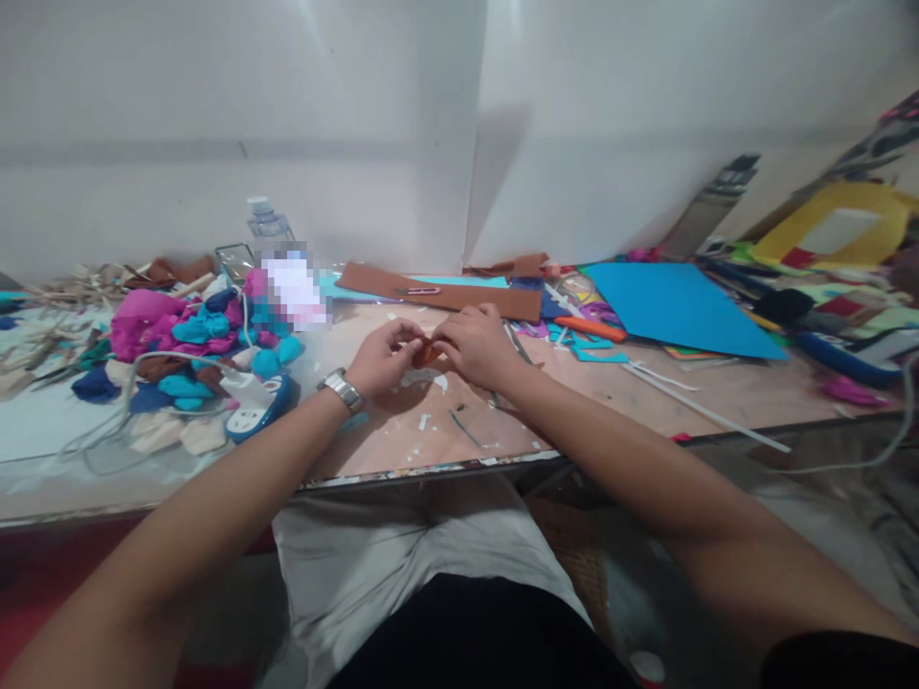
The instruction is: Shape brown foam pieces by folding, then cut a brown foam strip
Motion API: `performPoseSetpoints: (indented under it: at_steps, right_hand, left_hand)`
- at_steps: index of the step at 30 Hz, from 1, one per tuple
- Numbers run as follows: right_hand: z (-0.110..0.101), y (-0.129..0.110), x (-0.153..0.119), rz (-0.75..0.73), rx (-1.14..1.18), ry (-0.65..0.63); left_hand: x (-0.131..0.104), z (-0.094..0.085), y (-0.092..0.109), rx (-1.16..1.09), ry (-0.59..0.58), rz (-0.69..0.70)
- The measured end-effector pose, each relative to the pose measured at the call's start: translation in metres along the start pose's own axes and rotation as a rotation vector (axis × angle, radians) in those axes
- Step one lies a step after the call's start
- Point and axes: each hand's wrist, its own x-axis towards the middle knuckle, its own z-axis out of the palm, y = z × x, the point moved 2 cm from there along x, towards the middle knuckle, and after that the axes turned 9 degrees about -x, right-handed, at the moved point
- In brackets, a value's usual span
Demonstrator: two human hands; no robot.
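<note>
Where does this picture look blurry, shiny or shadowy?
Head view: glare streaks top the wall, a slanting shadow beside its seam; head view: the left hand and right hand shade the table, and the brown piece they hold looks blurred; head view: a yellow thing at far right looks smeared, and a pixelated patch hides detail below the bottle.

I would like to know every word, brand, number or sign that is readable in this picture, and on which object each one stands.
No text can be read anywhere.
Pixelated bright panel: any content is obscured.
Metal wristwatch: too small to read any figures.
Blue-and-white power strip: any markings are too small to read.
Orange cutter: no readable lettering.
Small brown piece: no lettering shows.
</note>
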Motion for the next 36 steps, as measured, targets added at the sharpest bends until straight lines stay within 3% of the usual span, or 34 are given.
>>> performPoseSetpoints:
  at_steps: [7, 18, 27, 36]
  right_hand:
    - [0.0009, -0.0011, 0.0024, 0.050, 0.143, -0.038]
    - [-0.0019, -0.0011, 0.0017, 0.077, 0.220, -0.022]
    - [0.0016, 0.0000, 0.0009, 0.069, 0.220, -0.010]
    - [0.0020, 0.0017, 0.0022, 0.055, 0.220, -0.025]
  left_hand:
    - [-0.0010, -0.0002, 0.0013, 0.036, -0.014, -0.029]
    - [-0.0024, 0.0031, 0.0006, -0.087, -0.083, -0.050]
    - [-0.0019, 0.0045, 0.0058, -0.069, -0.097, 0.008]
    - [-0.0021, 0.0030, 0.0031, -0.134, -0.119, -0.022]
